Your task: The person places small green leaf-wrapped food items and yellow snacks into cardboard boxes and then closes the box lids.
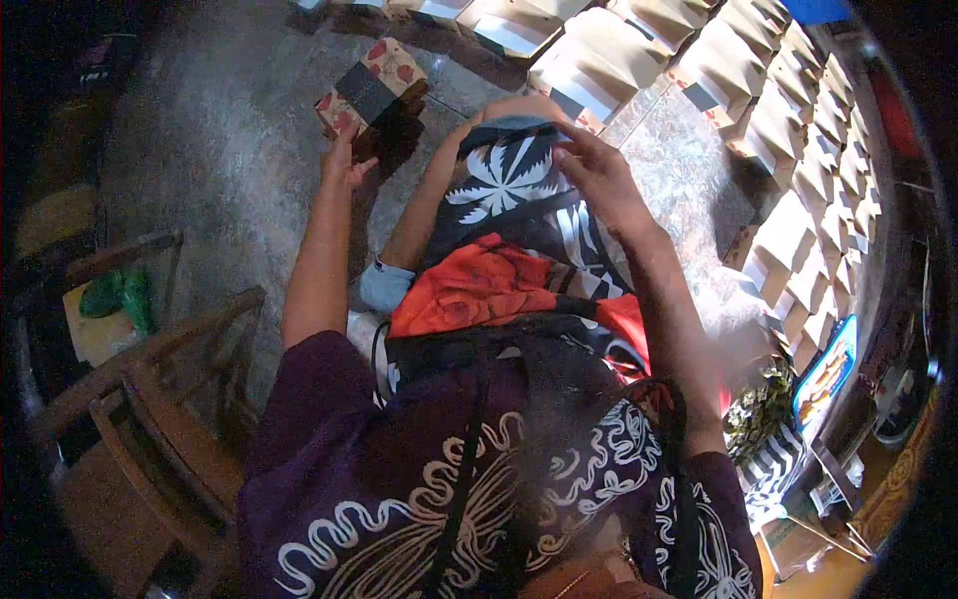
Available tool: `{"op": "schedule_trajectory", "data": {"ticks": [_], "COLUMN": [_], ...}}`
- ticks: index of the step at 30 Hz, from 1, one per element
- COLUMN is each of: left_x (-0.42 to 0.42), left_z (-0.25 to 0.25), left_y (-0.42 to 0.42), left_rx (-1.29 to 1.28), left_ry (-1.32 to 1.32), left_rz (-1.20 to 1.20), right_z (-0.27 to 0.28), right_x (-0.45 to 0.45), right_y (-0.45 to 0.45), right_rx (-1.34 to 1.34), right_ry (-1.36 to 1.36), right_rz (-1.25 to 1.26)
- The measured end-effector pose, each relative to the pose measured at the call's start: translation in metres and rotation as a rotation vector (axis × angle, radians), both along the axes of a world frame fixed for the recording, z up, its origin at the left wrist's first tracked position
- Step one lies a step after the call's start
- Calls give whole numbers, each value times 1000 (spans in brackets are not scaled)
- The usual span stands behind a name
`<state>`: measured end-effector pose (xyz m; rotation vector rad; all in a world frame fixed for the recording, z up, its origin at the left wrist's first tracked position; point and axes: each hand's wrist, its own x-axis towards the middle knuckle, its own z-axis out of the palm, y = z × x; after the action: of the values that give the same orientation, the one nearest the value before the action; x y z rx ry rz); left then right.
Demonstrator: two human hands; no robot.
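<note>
A small cardboard box [370, 86] with red printed shapes and a dark band bearing writing is in my left hand [344, 157]. My fingers are at its near edge, and the thumb stands out to the side. The box is tilted at an angle, and a dark shadow falls beside it. My right hand [602, 172] hovers at or rests against my bent knee, over black cloth with a white leaf print [501, 180]; whether it touches cannot be told. Its fingers are curved, with nothing visible between them. Red patterned cloth [479, 292] covers my lap.
Many open cardboard boxes [748, 64] stand in rows on the concrete floor [224, 150], ahead and to the right. A wooden chair [157, 419] is at left, with a green bag [120, 296] beyond it. A blue-edged tray or sign [827, 374] leans at right.
</note>
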<state>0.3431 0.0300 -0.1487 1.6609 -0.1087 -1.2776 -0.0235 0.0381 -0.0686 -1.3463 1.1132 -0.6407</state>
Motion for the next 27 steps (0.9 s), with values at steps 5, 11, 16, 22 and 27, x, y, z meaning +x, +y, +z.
{"op": "schedule_trajectory", "data": {"ticks": [5,11,16,22,27], "left_x": [12,-16,-85,-137,-60], "left_z": [-33,-11,37,102,46], "left_y": [-1,27,63,96,67], "left_rx": [-285,-373,-506,-372,-251], "left_ry": [145,392,547,181,-260], "left_rz": [260,406,101,-457,-703], "right_z": [-7,4,14,22,14], "right_x": [35,38,23,6,3], "right_y": [-35,-42,-13,47,88], "right_rx": [-72,42,167,294,345], "right_ry": [-123,8,-210,-352,-391], "right_rz": [88,56,-116,-238,-378]}}
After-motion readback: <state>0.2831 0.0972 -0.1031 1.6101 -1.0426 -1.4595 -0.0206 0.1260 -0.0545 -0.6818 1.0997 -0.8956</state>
